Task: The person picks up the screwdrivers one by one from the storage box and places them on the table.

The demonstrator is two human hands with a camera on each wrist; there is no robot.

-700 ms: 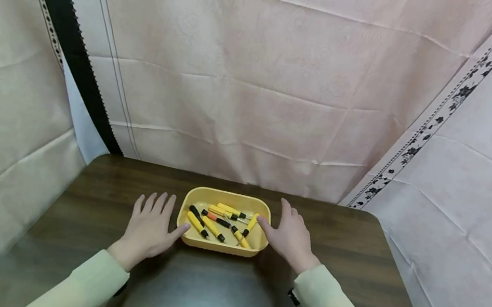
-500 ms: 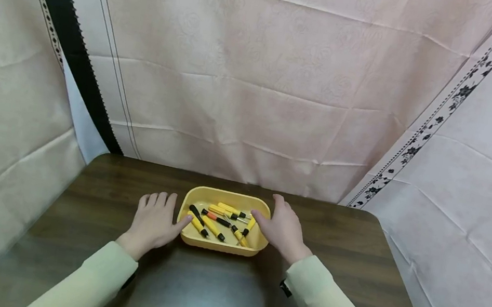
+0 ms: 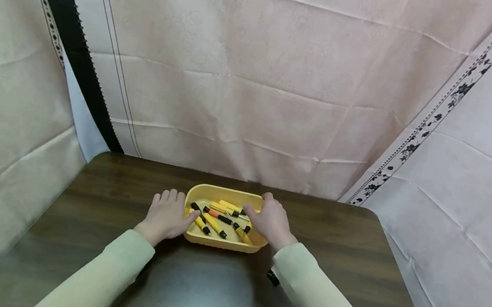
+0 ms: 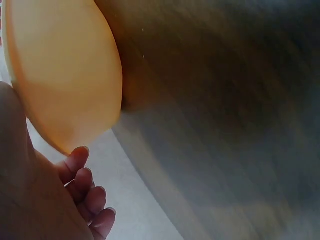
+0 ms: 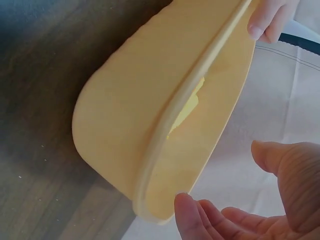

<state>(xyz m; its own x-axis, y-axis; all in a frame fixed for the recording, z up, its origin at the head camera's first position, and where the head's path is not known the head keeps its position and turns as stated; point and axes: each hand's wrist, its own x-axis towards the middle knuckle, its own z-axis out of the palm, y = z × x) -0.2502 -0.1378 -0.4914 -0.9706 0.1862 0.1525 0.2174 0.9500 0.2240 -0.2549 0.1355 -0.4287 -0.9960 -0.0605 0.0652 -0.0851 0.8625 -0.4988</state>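
A yellow plastic tray (image 3: 219, 243) stands near the far side of the table, holding several small screwdrivers (image 3: 213, 225), mostly yellow-handled, one orange and black. My left hand (image 3: 167, 218) is at its left end, the thumb reaching over the rim and the fingers outside. In the left wrist view the index fingertip is right at the tray's edge. My right hand (image 3: 270, 221) is at the right end, thumb over the inside and fingers beyond the far right corner. In the right wrist view its thumb and fingers stand apart, with a gap between them.
The dark wood table (image 3: 97, 206) has its far edge just behind the tray. Pale curtains (image 3: 281, 101) hang behind it and at both sides. A dark band (image 3: 77, 46) runs down the left curtain.
Both hands have moved inward onto the tray's ends, the left to the right and the right to the left. The tray has shifted slightly right.
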